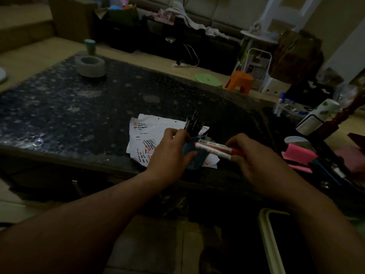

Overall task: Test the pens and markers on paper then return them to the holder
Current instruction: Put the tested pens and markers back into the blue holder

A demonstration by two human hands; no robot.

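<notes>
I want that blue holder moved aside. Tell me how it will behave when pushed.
The blue holder looks narrow and packed with tall dark pens, so it is probably top-heavy and apt to tip. It stands on loose paper, which may slide along with it. The left hand steadying it suggests the same.

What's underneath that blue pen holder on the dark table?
The blue pen holder stands on a white sheet of paper covered in short red and black test strokes. The left hand and the holder hide the paper directly beneath, so any marks there cannot be seen.
</notes>
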